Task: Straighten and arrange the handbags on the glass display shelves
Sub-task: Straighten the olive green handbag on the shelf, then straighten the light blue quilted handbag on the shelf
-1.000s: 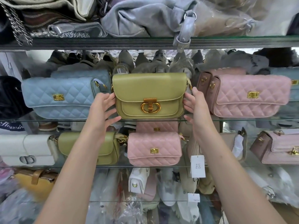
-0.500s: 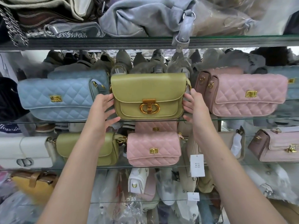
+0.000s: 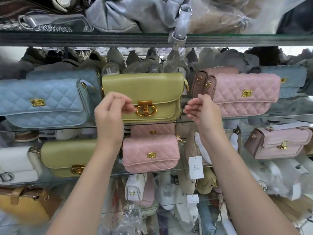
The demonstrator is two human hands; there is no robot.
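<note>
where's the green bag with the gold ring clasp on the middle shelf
In the head view the green bag stands centre frame on the glass shelf, between the blue quilted bag on its left and the pink quilted bag on its right.

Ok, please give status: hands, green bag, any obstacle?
Left hand and right hand empty, fingers curled. Green bag upright on glass shelf. Nothing blocking.

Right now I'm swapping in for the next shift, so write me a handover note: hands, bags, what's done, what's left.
Left hand: empty, fingers loosely curled in front of the smooth olive-green flap bag, near its gold clasp.
Right hand: empty, off the bag's right side.
Olive-green bag stands upright, facing front on the glass shelf, between the light-blue quilted bag and pink quilted bag.
Left: shelves below, still cluttered.
</note>
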